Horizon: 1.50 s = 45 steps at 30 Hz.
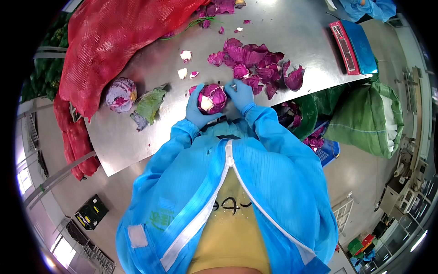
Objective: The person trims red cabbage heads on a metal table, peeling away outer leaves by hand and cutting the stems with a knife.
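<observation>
At the near edge of the metal table (178,123), a red cabbage (218,97) shows its pale cut stem facing up. My left hand (197,111), in a blue glove, is wrapped round the left and near sides of this cabbage. Just to its right is my right hand (240,95), also gloved, with curled fingers; whatever it may hold is too small to make out. Loose purple cabbage leaves (255,61) lie in a heap beyond my right hand. Another whole cabbage (121,95) rests to the left, beside a green outer leaf (150,104).
A large red mesh sack (123,41) covers the table's far left. Small white stem pieces (185,55) are scattered mid-table. A blue and red box-like device (353,47) stands far right. Below the right edge are a green sack (365,121) and a blue crate (329,153) with leaves.
</observation>
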{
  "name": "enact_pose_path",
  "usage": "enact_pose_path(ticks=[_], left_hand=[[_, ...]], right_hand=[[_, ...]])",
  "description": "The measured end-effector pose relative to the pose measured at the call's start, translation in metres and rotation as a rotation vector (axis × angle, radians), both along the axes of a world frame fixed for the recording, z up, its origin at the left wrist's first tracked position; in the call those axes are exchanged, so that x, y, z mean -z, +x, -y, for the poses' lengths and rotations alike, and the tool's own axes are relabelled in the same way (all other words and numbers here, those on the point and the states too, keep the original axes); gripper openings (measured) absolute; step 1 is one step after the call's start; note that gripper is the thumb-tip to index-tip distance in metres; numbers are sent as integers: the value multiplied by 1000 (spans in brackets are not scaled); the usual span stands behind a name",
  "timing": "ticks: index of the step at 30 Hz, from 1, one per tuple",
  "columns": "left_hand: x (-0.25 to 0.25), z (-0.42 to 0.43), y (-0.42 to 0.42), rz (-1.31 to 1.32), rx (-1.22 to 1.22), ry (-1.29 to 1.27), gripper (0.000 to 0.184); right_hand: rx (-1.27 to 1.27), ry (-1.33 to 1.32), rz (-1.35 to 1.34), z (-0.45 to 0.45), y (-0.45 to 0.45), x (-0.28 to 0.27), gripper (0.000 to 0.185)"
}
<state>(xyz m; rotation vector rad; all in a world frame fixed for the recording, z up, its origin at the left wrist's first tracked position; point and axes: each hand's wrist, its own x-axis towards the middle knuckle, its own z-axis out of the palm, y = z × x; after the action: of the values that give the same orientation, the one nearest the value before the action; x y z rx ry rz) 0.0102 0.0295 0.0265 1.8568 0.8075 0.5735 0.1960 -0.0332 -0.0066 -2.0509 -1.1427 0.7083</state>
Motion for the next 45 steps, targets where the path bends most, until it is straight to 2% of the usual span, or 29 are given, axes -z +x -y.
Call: enact_pose_path(ticks=[2, 3, 5, 9, 13, 15, 16, 18, 22, 24, 25, 27, 31, 33, 35, 39, 41, 43, 44, 45], left_hand=[[3, -6, 2, 13, -1, 22, 113], [4, -8, 1, 12, -2, 27, 113], [4, -8, 1, 18, 22, 10, 112], [1, -9, 1, 48, 28, 1, 112], [2, -10, 0, 18, 44, 46, 112], [1, -11, 1, 19, 48, 36, 111], [0, -11, 2, 19, 50, 36, 111], [0, -11, 4, -19, 42, 27, 109], [-1, -12, 7, -51, 52, 91, 109], [3, -12, 8, -50, 37, 75, 109], [3, -10, 7, -51, 41, 72, 109], [3, -12, 9, -44, 41, 99, 109], [-1, -8, 9, -90, 30, 112, 109], [1, -9, 10, -49, 1, 66, 109], [13, -7, 3, -34, 10, 113, 107], [8, -4, 4, 43, -7, 11, 107], [6, -3, 1, -52, -18, 64, 108], [6, -3, -1, -42, -13, 39, 109], [6, -2, -1, -33, -9, 12, 109], [3, -2, 0, -30, -13, 11, 109]], right_hand=[[186, 188, -435, -10, 6, 6, 33], [184, 193, -435, -13, 8, -4, 33], [46, -97, -675, -15, 15, -33, 36], [-94, -112, -749, -18, 25, -26, 34], [-150, -147, -712, -21, 33, -32, 32], [-237, -42, -487, -22, 34, -36, 31], [-235, -41, -487, -22, 34, -34, 31], [-263, -40, -250, -23, 35, -30, 32], [-234, -46, -310, -22, 34, -29, 33], [-252, -52, -169, -23, 33, -30, 30], [-248, -54, -171, -20, 30, -27, 30], [-203, 121, -75, -22, 27, -17, 26], [-163, 111, -55, -19, 22, -14, 25], [-25, 79, 38, -20, 21, -15, 24], [-7, 84, 47, -21, 20, -15, 23], [29, 61, 84, -18, 9, -21, 23], [52, 89, 51, -15, 7, -26, 22], [238, 67, -83, -9, 5, -22, 22], [236, 65, -82, -3, 4, -17, 22], [341, 59, -265, 4, 3, -14, 21]])
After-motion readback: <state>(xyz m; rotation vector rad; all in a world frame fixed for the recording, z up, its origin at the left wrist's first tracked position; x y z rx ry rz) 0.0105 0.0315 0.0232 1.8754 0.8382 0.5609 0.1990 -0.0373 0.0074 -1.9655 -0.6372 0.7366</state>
